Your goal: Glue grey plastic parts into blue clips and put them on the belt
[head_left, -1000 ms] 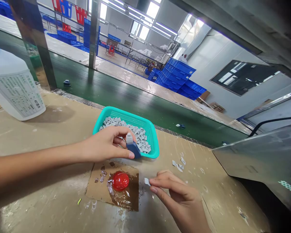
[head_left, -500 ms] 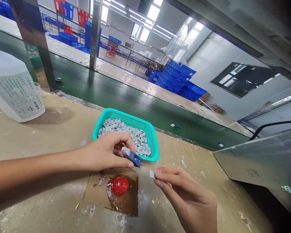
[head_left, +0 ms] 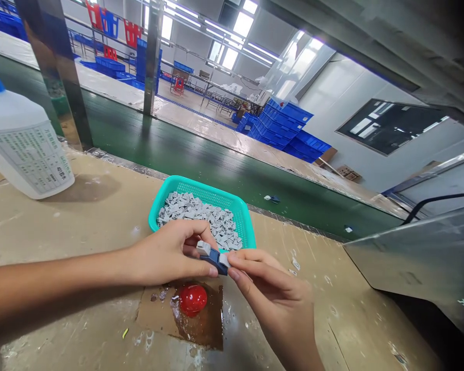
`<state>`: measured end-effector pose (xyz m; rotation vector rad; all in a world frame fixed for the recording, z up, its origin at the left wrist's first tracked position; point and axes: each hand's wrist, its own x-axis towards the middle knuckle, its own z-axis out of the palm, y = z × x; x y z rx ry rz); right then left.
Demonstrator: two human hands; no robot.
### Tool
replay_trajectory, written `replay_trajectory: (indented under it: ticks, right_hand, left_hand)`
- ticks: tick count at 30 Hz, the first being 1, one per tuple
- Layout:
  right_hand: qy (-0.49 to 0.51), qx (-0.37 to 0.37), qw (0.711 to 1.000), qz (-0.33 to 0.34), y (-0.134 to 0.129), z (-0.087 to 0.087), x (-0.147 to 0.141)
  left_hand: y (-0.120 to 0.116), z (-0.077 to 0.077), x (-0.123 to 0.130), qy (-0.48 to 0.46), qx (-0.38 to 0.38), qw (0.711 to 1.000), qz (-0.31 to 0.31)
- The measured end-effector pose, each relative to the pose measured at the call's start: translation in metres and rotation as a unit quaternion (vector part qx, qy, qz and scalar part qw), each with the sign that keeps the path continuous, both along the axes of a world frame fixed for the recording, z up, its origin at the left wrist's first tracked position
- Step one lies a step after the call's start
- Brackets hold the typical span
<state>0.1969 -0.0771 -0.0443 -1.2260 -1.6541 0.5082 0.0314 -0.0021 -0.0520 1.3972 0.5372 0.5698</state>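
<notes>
Right hand pinches pale piece against navy block, gripped in left hand's fingers. Grey tab already on block; pale piece unreleased. Block's near teal basket, many grey pieces left inside.

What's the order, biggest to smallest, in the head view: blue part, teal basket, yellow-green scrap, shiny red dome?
1. Teal basket
2. Shiny red dome and blue part: can't rank, fingers hide some of the part
3. Yellow-green scrap
</notes>
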Motion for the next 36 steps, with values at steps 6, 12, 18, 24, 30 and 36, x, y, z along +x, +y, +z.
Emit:
replay_trajectory:
  ticks: [6, 12, 18, 24, 30, 36]
  right_hand:
    - [-0.07, 0.057, 0.996, 0.02, -0.004, -0.003, -0.001]
    - [-0.188, 0.148, 0.971, 0.006, -0.004, -0.006, -0.015]
    - [-0.204, 0.108, 0.972, 0.042, 0.02, 0.009, 0.0]
    - [-0.279, -0.074, 0.958, 0.007, 0.063, 0.011, 0.04]
    - [-0.322, -0.135, 0.931, 0.106, 0.078, 0.003, 0.034]
    - [-0.295, -0.131, 0.94, 0.115, 0.077, 0.002, 0.037]
  left_hand:
    - [-0.007, 0.003, 0.002, -0.027, -0.027, 0.998, 0.04]
    - [-0.008, 0.006, 0.009, -0.142, -0.122, 0.978, 0.095]
    - [0.008, 0.017, 0.007, -0.186, -0.19, 0.955, 0.136]
    - [0.037, 0.03, -0.007, -0.189, -0.129, 0.954, 0.194]
    - [0.097, 0.022, -0.01, -0.088, 0.053, 0.977, 0.189]
    - [0.188, 0.003, -0.012, 0.207, 0.227, 0.93, 0.204]
